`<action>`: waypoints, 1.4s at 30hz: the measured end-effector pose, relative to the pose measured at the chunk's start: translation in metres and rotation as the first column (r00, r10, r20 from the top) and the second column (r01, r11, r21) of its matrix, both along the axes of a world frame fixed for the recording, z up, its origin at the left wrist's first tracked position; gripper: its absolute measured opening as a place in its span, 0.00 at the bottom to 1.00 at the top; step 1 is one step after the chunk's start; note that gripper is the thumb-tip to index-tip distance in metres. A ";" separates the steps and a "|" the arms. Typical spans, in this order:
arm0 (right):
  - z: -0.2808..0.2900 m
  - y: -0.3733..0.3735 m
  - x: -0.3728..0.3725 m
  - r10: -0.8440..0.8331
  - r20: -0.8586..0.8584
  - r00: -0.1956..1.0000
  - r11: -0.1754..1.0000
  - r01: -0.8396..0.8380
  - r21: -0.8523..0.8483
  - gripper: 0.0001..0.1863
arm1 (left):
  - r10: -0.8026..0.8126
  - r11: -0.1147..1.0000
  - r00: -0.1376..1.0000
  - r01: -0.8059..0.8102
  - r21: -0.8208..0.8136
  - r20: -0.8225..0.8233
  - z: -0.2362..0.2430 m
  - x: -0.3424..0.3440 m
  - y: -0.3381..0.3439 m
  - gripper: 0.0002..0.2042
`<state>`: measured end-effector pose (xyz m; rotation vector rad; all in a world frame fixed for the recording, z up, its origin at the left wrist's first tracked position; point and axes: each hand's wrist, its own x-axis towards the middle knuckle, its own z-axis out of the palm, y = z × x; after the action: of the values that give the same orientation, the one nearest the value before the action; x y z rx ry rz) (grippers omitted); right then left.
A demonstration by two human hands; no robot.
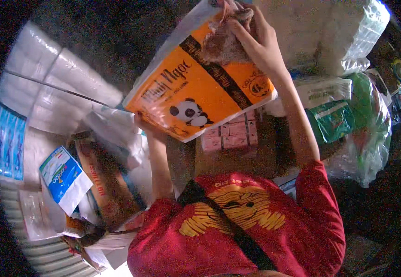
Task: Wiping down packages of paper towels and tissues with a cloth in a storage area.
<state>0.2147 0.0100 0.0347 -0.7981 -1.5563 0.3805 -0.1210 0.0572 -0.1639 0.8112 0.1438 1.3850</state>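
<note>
A large orange pack (219,99) in clear plastic, printed with a panda and black bands, is held up tilted before me. My left hand (146,122) grips its lower left corner, with most of the fingers hidden behind the pack. My right hand (261,40) is closed on a crumpled brownish cloth (226,44), which lies against the upper part of the pack's orange face. The far top edge of the pack runs out of view.
Pink packs (232,134) sit in a cardboard box beneath the orange pack. Plastic-wrapped white bundles (69,76), a blue and white packet (64,175) and a brown carton (106,182) are at left. Green packs (332,120) and a clear bag (371,152) stand at right.
</note>
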 end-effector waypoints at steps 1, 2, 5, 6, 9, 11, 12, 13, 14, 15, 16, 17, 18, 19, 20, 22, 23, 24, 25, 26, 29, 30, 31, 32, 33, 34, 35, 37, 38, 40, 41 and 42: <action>-0.002 0.000 0.003 -0.016 0.025 1.000 1.000 0.016 0.011 0.23 | -0.002 1.000 1.000 0.002 0.001 0.002 0.011 0.011 -0.010 0.41; -0.012 0.000 0.005 -0.012 0.026 1.000 1.000 0.012 0.010 0.23 | 0.025 0.997 0.999 -0.022 -0.079 0.031 0.021 0.019 -0.019 0.40; -0.041 -0.016 0.017 -0.197 0.228 0.953 0.976 0.212 -0.041 0.29 | 0.139 0.981 0.989 -0.144 -0.130 -0.048 0.013 0.013 -0.018 0.38; -0.054 -0.024 0.022 -0.192 0.236 0.953 0.978 0.206 -0.040 0.29 | 0.219 0.967 0.963 -0.235 -0.095 -0.154 0.005 0.008 -0.017 0.37; -0.106 -0.038 0.033 -0.268 0.387 0.882 0.942 0.324 -0.086 0.32 | 0.237 0.941 0.966 -0.255 -0.223 -0.106 0.024 0.023 -0.032 0.33; -0.142 -0.044 0.035 -0.162 0.418 0.894 0.931 0.279 -0.235 0.33 | 0.175 0.969 0.985 -0.170 -0.177 0.011 0.026 0.027 -0.034 0.30; -0.163 -0.048 0.037 -0.103 0.348 0.932 0.968 0.174 -0.179 0.32 | 0.178 0.969 0.984 -0.172 -0.177 0.017 0.023 0.024 -0.033 0.30; -0.175 -0.054 0.037 -0.080 0.398 0.914 0.961 0.177 -0.213 0.32 | 0.310 0.914 0.937 -0.340 -0.222 -0.161 0.019 0.018 -0.030 0.29; -0.184 -0.060 0.038 -0.055 0.446 0.894 0.952 0.181 -0.246 0.31 | 0.415 0.831 0.844 -0.503 -0.236 -0.340 0.016 0.016 -0.029 0.28; -0.189 -0.064 0.038 -0.051 0.449 0.892 0.953 0.178 -0.245 0.31 | 0.364 0.862 0.907 -0.415 -0.290 -0.214 0.032 0.031 -0.042 0.26; -0.193 -0.069 0.040 0.009 0.400 0.917 0.925 0.144 -0.351 0.32 | 0.367 0.861 0.906 -0.417 -0.291 -0.211 0.027 0.030 -0.043 0.26; -0.198 -0.071 0.042 0.064 0.343 0.937 0.886 0.105 -0.452 0.33 | 0.397 0.823 0.869 -0.479 -0.306 -0.294 0.019 0.028 -0.043 0.28; -0.205 -0.073 0.045 0.072 0.347 0.935 0.888 0.098 -0.450 0.33 | 0.425 0.778 0.824 -0.544 -0.316 -0.374 0.014 0.025 -0.044 0.29; -0.217 -0.073 0.050 0.095 0.225 0.970 0.893 0.016 -0.449 0.32 | 0.523 0.795 0.802 -0.581 -0.176 -0.289 0.012 0.029 -0.043 0.34; -0.229 -0.073 0.055 0.120 0.099 0.988 0.897 -0.065 -0.438 0.31 | 0.527 0.791 0.800 -0.585 -0.177 -0.286 0.011 0.030 -0.045 0.34; -0.253 -0.076 0.068 0.110 -0.023 0.994 0.864 -0.107 -0.492 0.30 | 0.536 0.815 0.749 -0.579 0.008 -0.389 0.016 0.037 -0.049 0.38; -0.264 -0.078 0.073 0.095 -0.147 0.985 0.828 -0.160 -0.538 0.29 | 0.536 0.815 0.750 -0.579 0.007 -0.389 0.020 0.040 -0.051 0.38; -0.263 -0.082 0.072 0.098 -0.147 0.984 0.825 -0.163 -0.541 0.29 | 0.567 0.801 0.706 -0.593 0.084 -0.424 0.024 0.042 -0.054 0.39; -0.263 -0.087 0.071 0.062 -0.117 0.991 0.833 -0.116 -0.541 0.28 | 0.597 0.784 0.660 -0.600 0.159 -0.456 0.028 0.043 -0.056 0.41; -0.262 -0.091 0.071 0.025 -0.086 0.996 0.838 -0.067 -0.541 0.28 | 0.597 0.783 0.659 -0.602 0.155 -0.458 0.032 0.043 -0.054 0.41; -0.252 -0.102 0.064 -0.007 -0.255 0.967 0.708 -0.175 -0.684 0.28 | 0.521 0.836 0.706 -0.536 0.119 -0.479 0.031 0.044 -0.044 0.42; -0.254 -0.105 0.063 -0.008 -0.252 0.968 0.703 -0.173 -0.689 0.28 | 0.512 0.841 0.723 -0.531 0.101 -0.464 0.027 0.045 -0.038 0.41; -0.258 -0.108 0.062 -0.009 -0.271 0.962 0.688 -0.191 -0.700 0.28 | 0.503 0.847 0.739 -0.526 0.083 -0.448 0.025 0.046 -0.033 0.41; -0.261 -0.111 0.061 -0.012 -0.291 0.957 0.672 -0.208 -0.711 0.28 | 0.499 0.848 0.741 -0.525 0.076 -0.450 0.022 0.049 -0.030 0.41; -0.264 -0.113 0.060 -0.044 -0.384 0.922 0.642 -0.268 -0.718 0.29 | 0.455 0.870 0.767 -0.491 0.044 -0.452 0.024 0.055 -0.027 0.40; -0.253 -0.115 0.054 -0.049 -0.384 0.922 0.639 -0.267 -0.722 0.29 | 0.415 0.888 0.788 -0.460 0.013 -0.454 0.025 0.059 -0.020 0.40; -0.229 -0.115 0.044 -0.037 -0.380 0.924 0.583 -0.289 -0.759 0.28 | 0.431 0.866 0.765 -0.500 -0.020 -0.478 -0.016 0.039 0.005 0.39; -0.231 -0.118 0.048 -0.073 -0.377 0.923 0.528 -0.285 -0.800 0.28 | 0.258 0.885 0.775 -0.429 -0.179 -0.577 0.009 0.071 0.016 0.39; -0.250 -0.118 0.054 -0.077 -0.348 0.934 0.571 -0.245 -0.784 0.28 | 0.157 0.893 0.779 -0.375 -0.250 -0.606 0.002 0.070 0.036 0.40; -0.267 -0.118 0.057 -0.082 -0.319 0.944 0.608 -0.206 -0.767 0.28 | 0.061 0.865 0.711 -0.388 -0.317 -0.701 -0.024 0.056 0.066 0.42; -0.269 -0.118 0.056 -0.073 -0.349 0.934 0.620 -0.231 -0.750 0.28 | -0.043 0.833 0.632 -0.405 -0.377 -0.774 -0.030 0.051 0.072 0.44; -0.271 -0.118 0.055 -0.077 -0.379 0.922 0.633 -0.249 -0.733 0.28 | -0.051 0.835 0.630 -0.399 -0.378 -0.775 -0.028 0.054 0.071 0.44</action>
<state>0.2695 -0.1081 -0.2360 -1.2159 -1.0183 1.2722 -0.0672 0.1280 -0.1918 0.8788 1.2683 1.0066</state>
